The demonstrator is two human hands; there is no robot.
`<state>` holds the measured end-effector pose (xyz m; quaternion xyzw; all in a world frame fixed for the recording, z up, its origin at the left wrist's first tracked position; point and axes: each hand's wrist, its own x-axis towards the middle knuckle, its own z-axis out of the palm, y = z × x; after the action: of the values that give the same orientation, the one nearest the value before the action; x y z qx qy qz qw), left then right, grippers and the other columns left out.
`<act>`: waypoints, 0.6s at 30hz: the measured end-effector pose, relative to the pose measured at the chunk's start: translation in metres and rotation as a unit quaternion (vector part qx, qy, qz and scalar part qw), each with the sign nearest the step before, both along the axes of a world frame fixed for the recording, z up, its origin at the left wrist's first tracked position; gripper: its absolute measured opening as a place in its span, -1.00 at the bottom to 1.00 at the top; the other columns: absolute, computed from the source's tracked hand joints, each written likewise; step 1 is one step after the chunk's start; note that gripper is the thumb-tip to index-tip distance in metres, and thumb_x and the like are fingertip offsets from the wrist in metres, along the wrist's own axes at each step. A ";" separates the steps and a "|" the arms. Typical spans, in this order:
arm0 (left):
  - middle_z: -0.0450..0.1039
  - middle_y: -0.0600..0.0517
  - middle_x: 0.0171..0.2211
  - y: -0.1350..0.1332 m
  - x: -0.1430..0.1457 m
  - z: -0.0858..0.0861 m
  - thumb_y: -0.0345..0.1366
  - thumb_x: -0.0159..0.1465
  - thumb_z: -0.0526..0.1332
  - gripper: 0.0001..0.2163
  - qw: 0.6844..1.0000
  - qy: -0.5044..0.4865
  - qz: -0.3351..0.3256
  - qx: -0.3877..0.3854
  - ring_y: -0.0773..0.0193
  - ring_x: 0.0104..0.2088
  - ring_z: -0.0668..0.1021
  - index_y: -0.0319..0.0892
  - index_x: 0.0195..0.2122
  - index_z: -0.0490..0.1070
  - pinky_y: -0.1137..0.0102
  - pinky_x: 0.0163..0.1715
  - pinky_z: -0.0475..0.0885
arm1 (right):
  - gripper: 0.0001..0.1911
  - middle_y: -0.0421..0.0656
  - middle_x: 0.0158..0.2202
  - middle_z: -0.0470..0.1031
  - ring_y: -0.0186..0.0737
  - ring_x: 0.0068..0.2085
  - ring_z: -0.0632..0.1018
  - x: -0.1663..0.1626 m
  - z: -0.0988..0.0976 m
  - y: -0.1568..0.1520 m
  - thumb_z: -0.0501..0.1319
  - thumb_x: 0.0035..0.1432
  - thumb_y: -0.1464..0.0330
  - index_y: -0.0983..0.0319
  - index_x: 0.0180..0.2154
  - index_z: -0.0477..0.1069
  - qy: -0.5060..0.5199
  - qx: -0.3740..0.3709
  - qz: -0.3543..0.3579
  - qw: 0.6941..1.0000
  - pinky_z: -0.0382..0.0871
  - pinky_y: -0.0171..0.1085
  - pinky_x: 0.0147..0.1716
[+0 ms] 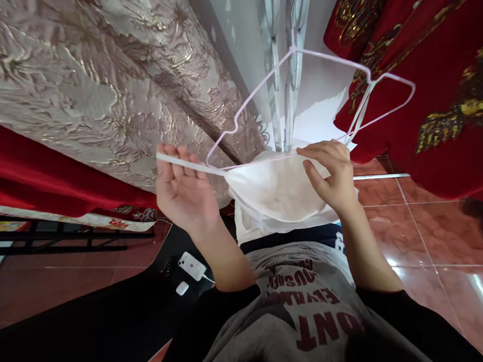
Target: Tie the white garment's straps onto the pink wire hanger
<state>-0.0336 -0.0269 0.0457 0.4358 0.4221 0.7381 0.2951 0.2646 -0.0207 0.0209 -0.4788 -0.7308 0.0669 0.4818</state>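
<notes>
A white strappy top (pixel 279 188) hangs against my front, its upper edge along the bottom bar of a pale pink hanger (pixel 265 82). On the right, one of its straps (pixel 360 114) is looped over the hanger's notch. The other strap (pixel 191 165) stretches left across the fingers of my left hand (pixel 188 194), which is open, palm up, the fingers straight. My right hand (pixel 331 172) rests at the upper edge of the top and the hanger bar, with thumb and fingers apart. The underside of its fingers is partly hidden.
Shiny pinkish-beige fabric (pixel 121 83) hangs at the left, and red cloth with gold sequins (pixel 444 100) at the right. Metal rods (pixel 289 91) stand ahead. On a black surface (pixel 138 305) lie a white phone (pixel 191 266) with a cable and a small white case (pixel 182 288).
</notes>
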 end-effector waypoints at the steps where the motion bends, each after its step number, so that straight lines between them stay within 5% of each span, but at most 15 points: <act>1: 0.48 0.11 0.36 0.001 -0.001 -0.010 -0.02 0.47 0.24 -0.73 0.999 -0.028 0.039 0.005 0.08 0.46 0.43 0.20 0.14 0.55 0.21 0.33 0.51 | -0.73 -0.19 -0.03 0.72 -0.03 0.08 0.65 0.000 -0.001 0.000 0.23 0.39 0.30 -0.01 0.03 0.64 -0.002 -0.001 0.002 1.000 0.32 0.14 0.31; 4: 0.51 0.07 0.34 0.003 0.016 -0.028 -0.08 0.47 0.28 -0.77 0.995 -0.070 0.015 -0.063 0.04 0.38 0.53 0.14 0.10 0.59 0.19 0.25 0.54 | -0.68 -0.16 0.05 0.71 0.00 0.14 0.64 -0.009 -0.004 -0.002 0.23 0.41 0.28 -0.01 0.11 0.61 -0.015 -0.009 0.016 1.000 0.32 0.18 0.35; 9: 0.68 -0.09 -0.07 -0.002 0.062 -0.018 0.13 0.43 0.30 -0.65 0.983 -0.100 -0.124 -0.090 0.06 0.08 0.72 -0.08 -0.16 0.57 0.18 0.19 0.57 | -0.59 -0.16 0.21 0.64 0.01 0.26 0.61 -0.018 -0.008 -0.008 0.24 0.42 0.29 -0.07 0.24 0.52 -0.005 0.025 0.070 0.997 0.38 0.22 0.36; 13: 0.59 -0.02 -0.28 -0.004 0.070 -0.011 0.11 0.39 0.36 -0.63 0.983 -0.101 -0.130 -0.077 0.13 -0.10 0.74 -0.08 -0.31 0.46 0.28 -0.05 0.61 | -0.60 -0.04 0.20 0.61 0.05 0.23 0.62 0.012 -0.007 0.004 0.30 0.38 0.27 -0.05 0.21 0.54 0.180 0.080 -0.030 0.980 0.49 0.18 0.28; 18: 0.55 0.00 -0.33 0.001 0.065 -0.012 0.16 0.39 0.35 -0.57 0.987 -0.080 -0.116 -0.083 0.17 -0.19 0.72 -0.10 -0.35 0.39 0.30 -0.11 0.60 | -0.55 0.08 0.22 0.59 -0.01 0.10 0.65 0.052 0.018 0.022 0.39 0.26 0.29 0.11 0.18 0.55 0.305 -0.126 0.051 0.943 0.55 0.07 0.19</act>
<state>0.0313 -0.0256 0.0336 0.3953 0.4037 0.6939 0.4465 0.3163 0.0012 0.0394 -0.4546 -0.5579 0.3257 0.6132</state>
